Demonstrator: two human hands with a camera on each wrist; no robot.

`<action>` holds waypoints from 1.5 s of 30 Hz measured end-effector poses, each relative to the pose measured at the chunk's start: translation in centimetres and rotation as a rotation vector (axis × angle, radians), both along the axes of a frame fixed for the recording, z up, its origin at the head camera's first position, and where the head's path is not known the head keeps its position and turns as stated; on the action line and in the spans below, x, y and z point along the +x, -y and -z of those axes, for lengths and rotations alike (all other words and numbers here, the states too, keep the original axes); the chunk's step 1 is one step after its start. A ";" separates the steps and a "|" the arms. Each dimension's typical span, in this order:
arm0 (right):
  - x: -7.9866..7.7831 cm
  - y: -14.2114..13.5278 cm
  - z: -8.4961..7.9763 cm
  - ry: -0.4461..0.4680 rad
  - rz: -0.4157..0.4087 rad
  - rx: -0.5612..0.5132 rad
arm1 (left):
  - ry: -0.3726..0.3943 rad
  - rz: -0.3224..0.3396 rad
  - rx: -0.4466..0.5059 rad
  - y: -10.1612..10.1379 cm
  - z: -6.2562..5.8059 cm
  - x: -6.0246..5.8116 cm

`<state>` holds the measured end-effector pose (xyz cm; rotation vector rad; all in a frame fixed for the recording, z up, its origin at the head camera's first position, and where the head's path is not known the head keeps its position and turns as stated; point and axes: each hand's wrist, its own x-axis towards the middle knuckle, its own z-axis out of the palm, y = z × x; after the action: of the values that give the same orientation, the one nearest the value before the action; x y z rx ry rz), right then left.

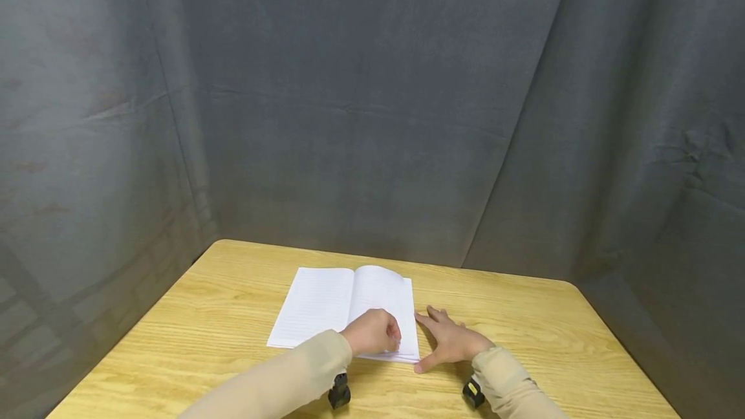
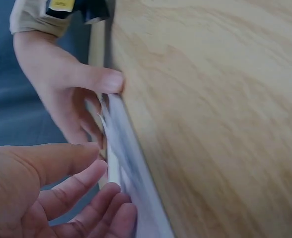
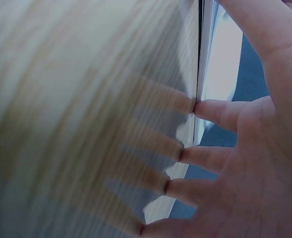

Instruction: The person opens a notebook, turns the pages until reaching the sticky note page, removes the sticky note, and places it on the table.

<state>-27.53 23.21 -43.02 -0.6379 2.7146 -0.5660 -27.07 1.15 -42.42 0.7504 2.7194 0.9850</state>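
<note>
Grey drapes [image 1: 372,115] hang behind and beside a wooden table [image 1: 174,315]. On it lies an open lined notebook [image 1: 317,302]. The right hand [image 1: 454,339], gripping nothing, spreads its fingers on the tabletop beside the notebook's right edge, thumb at the lower corner. The left hand [image 1: 372,332] bends over the right-hand page's lower part; whether it pinches paper cannot be told.

The left hand [image 1: 370,332] is hiding part of the notebook [image 1: 323,302]; both sleeves [image 1: 279,374] and the table [image 1: 204,312] are running out of the head view's near edge. In the left wrist view the pages [image 2: 126,144] are blurring, leaving any pinch unclear. The right wrist view is cutting off the thumb tip of the right hand [image 3: 255,153].
</note>
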 end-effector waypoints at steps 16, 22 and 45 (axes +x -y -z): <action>0.2 0.2 -0.2 -0.008 0.019 0.008 | -0.054 -0.009 -0.132 -0.6 -0.1 -0.3; 0.2 0.1 -0.2 -0.010 0.016 0.000 | -0.079 -0.003 -0.163 -0.7 -0.2 -0.4; 0.1 0.1 -0.3 0.016 0.015 0.006 | -0.070 -0.008 -0.051 -0.1 -0.8 -0.5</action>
<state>-27.42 23.09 -42.75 -0.6100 2.7071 -0.5643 -27.60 1.30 -41.65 0.7801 2.7979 0.9033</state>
